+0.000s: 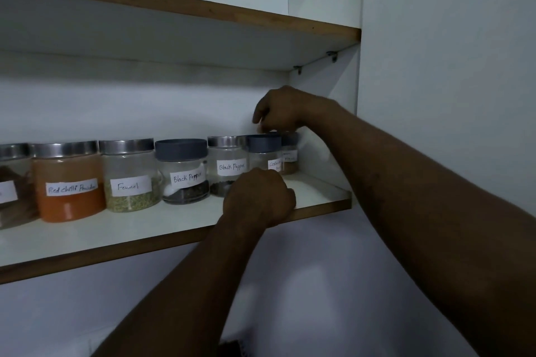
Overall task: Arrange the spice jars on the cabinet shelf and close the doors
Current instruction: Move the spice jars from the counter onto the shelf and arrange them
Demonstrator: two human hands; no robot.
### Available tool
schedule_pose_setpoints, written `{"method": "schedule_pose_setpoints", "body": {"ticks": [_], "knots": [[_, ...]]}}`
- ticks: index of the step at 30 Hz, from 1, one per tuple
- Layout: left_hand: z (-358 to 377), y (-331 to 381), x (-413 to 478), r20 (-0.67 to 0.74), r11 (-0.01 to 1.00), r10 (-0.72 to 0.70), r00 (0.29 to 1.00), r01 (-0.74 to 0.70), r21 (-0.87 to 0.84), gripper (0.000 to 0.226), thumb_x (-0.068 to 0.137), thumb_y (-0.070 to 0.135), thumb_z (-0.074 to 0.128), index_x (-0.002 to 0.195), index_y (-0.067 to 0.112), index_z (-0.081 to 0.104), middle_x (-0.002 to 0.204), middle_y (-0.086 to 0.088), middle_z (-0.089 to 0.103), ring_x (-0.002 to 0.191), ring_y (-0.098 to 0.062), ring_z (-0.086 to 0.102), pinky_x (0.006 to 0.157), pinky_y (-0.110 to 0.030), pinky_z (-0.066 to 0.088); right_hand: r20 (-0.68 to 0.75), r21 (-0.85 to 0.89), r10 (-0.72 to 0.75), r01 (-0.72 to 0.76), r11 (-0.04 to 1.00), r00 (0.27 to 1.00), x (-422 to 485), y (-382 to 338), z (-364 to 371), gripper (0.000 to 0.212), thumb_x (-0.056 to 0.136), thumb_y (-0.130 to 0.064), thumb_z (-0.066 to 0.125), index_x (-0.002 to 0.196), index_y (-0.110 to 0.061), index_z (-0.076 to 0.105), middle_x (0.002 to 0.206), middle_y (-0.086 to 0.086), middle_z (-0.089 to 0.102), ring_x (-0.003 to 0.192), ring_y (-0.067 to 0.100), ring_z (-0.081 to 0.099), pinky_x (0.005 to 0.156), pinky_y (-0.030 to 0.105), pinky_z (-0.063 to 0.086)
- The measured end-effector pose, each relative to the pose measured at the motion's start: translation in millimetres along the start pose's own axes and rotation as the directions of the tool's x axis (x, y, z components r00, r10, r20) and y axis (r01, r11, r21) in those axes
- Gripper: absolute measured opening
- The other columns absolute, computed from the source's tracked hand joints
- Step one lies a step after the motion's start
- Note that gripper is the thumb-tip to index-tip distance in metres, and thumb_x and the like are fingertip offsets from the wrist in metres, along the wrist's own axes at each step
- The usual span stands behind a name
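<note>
A row of labelled glass spice jars stands on the white cabinet shelf [179, 226]: red chilli powder [68, 182], fennel [130, 177], a dark-lidded black pepper jar [182, 171], a steel-lidded black pepper jar [227, 165]. Further right are a dark-lidded coriander jar [264, 153] and a last jar [290, 158] behind it. My right hand [282, 109] reaches from above with fingertips on the coriander jar's lid. My left hand [258, 200] is curled in a fist at the shelf's front edge, in front of that jar's base; whether it grips the jar is hidden.
An upper shelf [203, 9] with a brown edge hangs above the jars. The cabinet's right side wall [348, 90] stands close to the last jar. Another jar [8, 185] with brown contents is cut off at the left. No cabinet door is in view.
</note>
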State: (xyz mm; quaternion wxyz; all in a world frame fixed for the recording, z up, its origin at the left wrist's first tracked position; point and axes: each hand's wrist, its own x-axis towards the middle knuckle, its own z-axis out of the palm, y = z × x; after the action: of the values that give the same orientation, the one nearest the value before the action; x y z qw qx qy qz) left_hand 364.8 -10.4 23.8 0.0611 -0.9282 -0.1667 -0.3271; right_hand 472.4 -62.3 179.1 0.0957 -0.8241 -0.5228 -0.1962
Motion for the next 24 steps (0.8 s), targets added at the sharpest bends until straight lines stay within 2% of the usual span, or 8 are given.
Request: {"method": "schedule_pose_setpoints", "body": {"ticks": [4, 7, 10, 14, 18, 19, 22, 24], "knots": [[0.1, 0.5, 0.8, 0.033, 0.999, 0.029, 0.999, -0.030, 0.040, 0.043, 0.099, 0.046, 0.044, 0.092, 0.011, 0.069, 0.098, -0.009, 0.071, 0.080, -0.022, 0.058, 0.067, -0.030, 0.038, -0.004, -0.181, -0.024, 0.023, 0.983, 1.000, -6.8, -6.1, 21.2, 0.033, 0.085, -0.049, 0.072, 0.112, -0.031, 0.078, 0.105, -0.005, 0.074, 0.097, 0.016, 0.065, 0.076, 0.033, 0.054], [-2.0, 0.5, 4.9, 0.129, 1.000, 0.009, 0.992, -0.011, 0.015, 0.044, 0.100, 0.048, 0.040, 0.095, 0.015, 0.070, 0.103, -0.006, 0.071, 0.092, -0.022, 0.063, 0.077, -0.033, 0.045, -0.094, -0.156, -0.030, 0.016, 0.988, 0.995, -3.6, -1.8, 33.8, 0.036, 0.085, -0.053, 0.074, 0.113, -0.032, 0.078, 0.108, -0.004, 0.073, 0.101, 0.018, 0.065, 0.073, 0.032, 0.048], [-3.6, 1.5, 6.0, 0.183, 0.999, 0.018, 0.983, -0.026, 0.039, 0.042, 0.101, 0.049, 0.038, 0.087, 0.021, 0.065, 0.104, -0.006, 0.071, 0.095, -0.023, 0.064, 0.082, -0.036, 0.048, -0.105, -0.106, -0.003, -0.008, 0.994, 0.994, 2.8, 1.6, 40.9, 0.038, 0.085, -0.056, 0.075, 0.112, -0.029, 0.078, 0.107, -0.002, 0.073, 0.100, 0.019, 0.066, 0.077, 0.035, 0.054], [-3.2, 0.8, 3.6, 0.184, 0.997, 0.027, 0.983, -0.040, 0.066, 0.048, 0.101, 0.050, 0.036, 0.100, 0.015, 0.069, 0.107, -0.008, 0.070, 0.098, -0.027, 0.065, 0.078, -0.035, 0.047, -0.147, -0.048, 0.024, -0.031, 0.998, 0.989, 16.1, 4.6, 51.9, 0.032, 0.085, -0.053, 0.075, 0.106, -0.029, 0.080, 0.102, -0.003, 0.074, 0.096, 0.017, 0.066, 0.076, 0.034, 0.055], [-3.2, 5.6, 1.1, 0.115, 0.990, -0.135, 0.984, 0.129, 0.052, 0.038, 0.094, 0.051, 0.042, 0.073, 0.021, 0.051, 0.073, 0.001, 0.052, 0.074, -0.023, 0.053, 0.067, -0.034, 0.039, -0.167, -0.017, 0.014, -0.018, 1.000, 0.986, 29.6, 0.9, 66.3, 0.025, 0.091, -0.041, 0.072, 0.108, -0.025, 0.080, 0.107, 0.003, 0.075, 0.097, 0.022, 0.067, 0.082, 0.038, 0.058], [-2.6, 5.3, 0.9, 0.105, 0.990, -0.135, 0.985, 0.130, 0.055, 0.038, 0.094, 0.051, 0.043, 0.075, 0.021, 0.053, 0.075, -0.001, 0.054, 0.075, -0.024, 0.054, 0.068, -0.034, 0.039, -0.171, -0.017, 0.011, -0.014, 1.000, 0.985, 31.9, 0.4, 69.4, 0.024, 0.091, -0.038, 0.071, 0.109, -0.024, 0.080, 0.108, 0.004, 0.075, 0.098, 0.023, 0.067, 0.085, 0.039, 0.058], [1.9, 1.8, 2.0, 0.105, 0.998, -0.022, 0.994, 0.016, 0.057, 0.044, 0.099, 0.050, 0.042, 0.102, 0.014, 0.068, 0.107, -0.009, 0.068, 0.096, -0.028, 0.063, 0.074, -0.033, 0.037, -0.176, 0.010, 0.011, -0.010, 1.000, 0.984, 36.2, 1.4, 72.9, 0.024, 0.090, -0.037, 0.072, 0.109, -0.024, 0.080, 0.107, 0.004, 0.076, 0.099, 0.022, 0.067, 0.087, 0.040, 0.058], [2.5, -0.7, 1.8, 0.093, 0.998, -0.029, 0.995, 0.024, 0.051, 0.043, 0.098, 0.050, 0.042, 0.100, 0.015, 0.067, 0.108, -0.010, 0.069, 0.093, -0.028, 0.063, 0.073, -0.033, 0.038, -0.166, 0.027, 0.008, -0.004, 1.000, 0.986, 37.8, 2.9, 71.5, 0.024, 0.089, -0.038, 0.073, 0.107, -0.024, 0.080, 0.105, 0.002, 0.076, 0.100, 0.020, 0.066, 0.088, 0.041, 0.058]]}}
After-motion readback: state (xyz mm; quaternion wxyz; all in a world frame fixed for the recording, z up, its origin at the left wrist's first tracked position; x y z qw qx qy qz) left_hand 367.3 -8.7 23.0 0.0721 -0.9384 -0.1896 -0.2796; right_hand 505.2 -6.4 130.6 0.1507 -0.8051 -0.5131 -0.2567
